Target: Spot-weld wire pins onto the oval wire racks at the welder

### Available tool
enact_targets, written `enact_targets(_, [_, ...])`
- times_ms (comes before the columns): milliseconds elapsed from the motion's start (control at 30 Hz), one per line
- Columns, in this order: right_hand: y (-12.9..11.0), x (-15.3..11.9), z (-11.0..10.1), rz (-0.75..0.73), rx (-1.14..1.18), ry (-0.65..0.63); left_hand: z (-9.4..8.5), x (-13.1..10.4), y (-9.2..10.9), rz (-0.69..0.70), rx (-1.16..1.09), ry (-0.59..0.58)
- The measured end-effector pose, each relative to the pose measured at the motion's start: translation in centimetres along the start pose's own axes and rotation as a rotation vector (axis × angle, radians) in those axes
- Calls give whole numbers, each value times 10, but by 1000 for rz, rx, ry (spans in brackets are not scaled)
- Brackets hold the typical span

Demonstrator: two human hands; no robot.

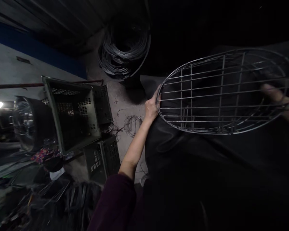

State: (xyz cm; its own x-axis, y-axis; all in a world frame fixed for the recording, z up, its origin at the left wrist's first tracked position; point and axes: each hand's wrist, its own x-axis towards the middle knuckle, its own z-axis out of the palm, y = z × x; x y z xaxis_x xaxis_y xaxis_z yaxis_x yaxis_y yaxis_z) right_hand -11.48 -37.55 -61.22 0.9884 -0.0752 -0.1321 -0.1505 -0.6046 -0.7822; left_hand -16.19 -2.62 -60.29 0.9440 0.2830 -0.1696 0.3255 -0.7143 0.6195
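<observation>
A long oval wire basket (207, 95), made of thin metal rods crossing in a grid, spans the right half of the head view above dark cloth. My left hand (152, 107) is closed round the rim at its left end, the purple-sleeved arm reaching up from below. At the far right end, my right hand (287, 104) grips the basket too. It is dim and blurred, partly seen through the rods and cut by the picture's edge. The dark cloth (178, 147) lies directly under the basket.
A large coil of wire (122, 54) rests on the floor at the top. Green plastic crates (96, 106) stand to the left, near a round metal drum (26, 123). Loose bent wire (133, 125) lies beside my left forearm. Dark wire pieces (79, 199) are heaped at the lower left.
</observation>
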Motion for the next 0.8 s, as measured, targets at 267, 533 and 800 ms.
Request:
enact_targets(267, [-9, -21, 12, 144, 198, 132, 4, -7, -3, 28, -184, 78])
enact_targets(533, [-38, -26, -5, 299, 270, 57, -3, -8, -3, 32, -342, 153])
enact_targets(800, [-88, -28, -28, 155, 217, -17, -44, -9, 20, 119, -511, -5])
